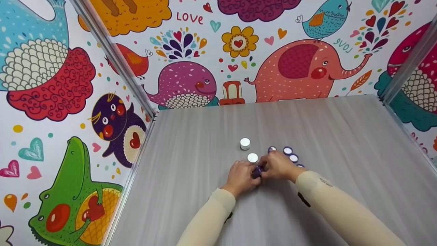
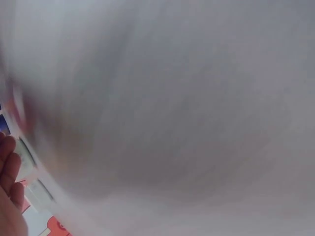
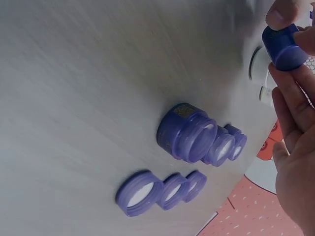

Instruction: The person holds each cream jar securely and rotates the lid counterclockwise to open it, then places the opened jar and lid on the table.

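Observation:
A small glossy purple jar (image 3: 285, 49) sits between both hands, close over the table in the head view. My left hand (image 1: 241, 177) grips it from the left. My right hand (image 1: 278, 165) pinches it from the right, with the remaining fingers (image 3: 290, 96) stretched out below it. Beside my right hand stand several open purple jars (image 3: 187, 132) with threaded necks. Purple screw lids (image 3: 140, 193) lie in a row next to them, white liners facing up. In the left wrist view only a few fingers (image 2: 11, 172) of my left hand show at the edge.
Two white-topped round containers stand beyond the hands, a farther one (image 1: 245, 143) and a nearer one (image 1: 252, 158). The grey wood-grain table (image 1: 191, 143) meets printed panels (image 1: 239, 68) at the back and sides, with metal posts (image 1: 136, 85) at the corners.

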Motion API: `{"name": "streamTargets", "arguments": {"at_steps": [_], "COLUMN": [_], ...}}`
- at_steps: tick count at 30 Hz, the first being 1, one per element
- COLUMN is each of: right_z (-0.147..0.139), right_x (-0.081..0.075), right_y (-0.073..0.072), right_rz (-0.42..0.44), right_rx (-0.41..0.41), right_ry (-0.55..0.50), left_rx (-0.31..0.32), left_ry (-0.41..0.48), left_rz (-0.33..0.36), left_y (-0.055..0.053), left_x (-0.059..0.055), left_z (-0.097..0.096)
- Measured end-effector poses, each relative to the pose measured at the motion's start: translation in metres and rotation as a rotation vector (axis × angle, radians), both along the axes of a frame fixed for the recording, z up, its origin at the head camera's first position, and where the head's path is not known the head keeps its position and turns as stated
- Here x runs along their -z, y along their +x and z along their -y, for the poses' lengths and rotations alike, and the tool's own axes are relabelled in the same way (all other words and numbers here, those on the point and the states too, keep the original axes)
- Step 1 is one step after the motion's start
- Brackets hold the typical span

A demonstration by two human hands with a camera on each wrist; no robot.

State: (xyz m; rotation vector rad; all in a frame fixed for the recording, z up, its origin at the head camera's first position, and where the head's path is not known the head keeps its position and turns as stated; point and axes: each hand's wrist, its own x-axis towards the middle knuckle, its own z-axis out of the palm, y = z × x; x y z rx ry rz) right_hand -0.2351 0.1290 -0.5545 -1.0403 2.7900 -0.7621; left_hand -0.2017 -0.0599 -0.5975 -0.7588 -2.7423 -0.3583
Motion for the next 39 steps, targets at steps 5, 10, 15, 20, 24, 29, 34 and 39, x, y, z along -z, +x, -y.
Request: {"name": "streamTargets", "arguments": {"at_steps": [5,10,15,20,24,29,34,39], "right_z": [0.0006,0.0012,-0.0012,-0.0038,-0.0043,-0.0045,-0.0037,-0.0024], "right_x": [-0.0003,0.0009,0.0018,0.0022,0.0041,0.0064,0.0064,0.0068], "right_y": [0.0006,0.0019,0.0038,0.0053,0.005,0.0049,0.0041,0.0029], "right_rz": [-0.012,-0.008,0.052,0.06,0.074,0.103,0.136,0.138], "right_rx": [-0.015,-0.019,0.03,0.123,0.123,0.089,0.064,0.044], "right_ry": [-0.016,-0.019,-0.039,-0.015,0.0,-0.016,-0.038,-0.051], "left_rx": [0.003,0.001,-0.001,0.004,0.008,0.003,0.017,0.015], "left_ry": [-0.009,-0.017,-0.023,-0.033,-0.04,-0.035,-0.02,-0.03], "left_rz": [-0.038,-0.033,-0.021,-0.06,-0.061,-0.045,-0.096,-0.096], "left_y": [-0.0004,-0.0009,-0.0005,-0.0003,0.0007,0.0018,0.0012,0.0006], "left_x": [-0.0002,-0.0002,-0.0002,-0.0006,-0.0012,-0.0012,0.0003,0.0006], "left_z": [0.002,0.0024,0.0023,0.0014,0.0005,0.0005,0.0011,0.0015]}}
